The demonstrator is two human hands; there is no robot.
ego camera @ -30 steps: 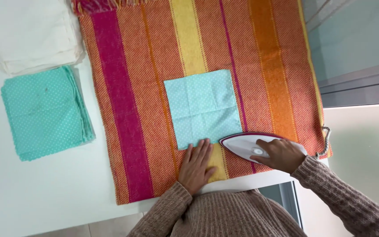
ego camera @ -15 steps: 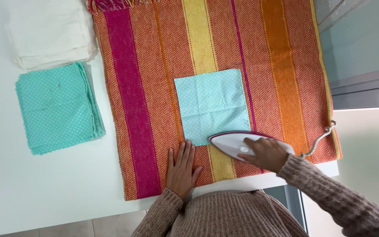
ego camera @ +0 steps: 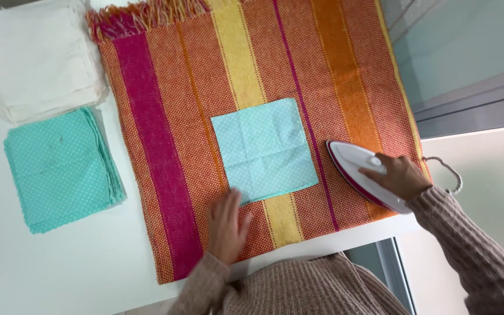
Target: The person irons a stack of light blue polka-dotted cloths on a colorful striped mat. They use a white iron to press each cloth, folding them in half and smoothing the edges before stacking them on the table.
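two hands work: the right hand (ego camera: pixel 396 176) holds the iron (ego camera: pixel 364 172) on the striped blanket (ego camera: pixel 164 146); the left hand (ego camera: pixel 227 224), fingers flat and spread, touches the blue cloth (ego camera: pixel 263 149).

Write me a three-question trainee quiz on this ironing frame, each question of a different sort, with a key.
1. True or false: the iron rests on the light blue dotted cloth.
2. Which hand grips the iron? A) left hand B) right hand C) neither
3. Fill in: on the white table, the stack of teal dotted cloths lies beside a stack of ____ cloths.

Key
1. False: the iron sits to the right of the cloth, on the striped blanket.
2. B: the right hand lies on top of the iron; the left hand lies flat at the cloth's near left corner.
3. White.
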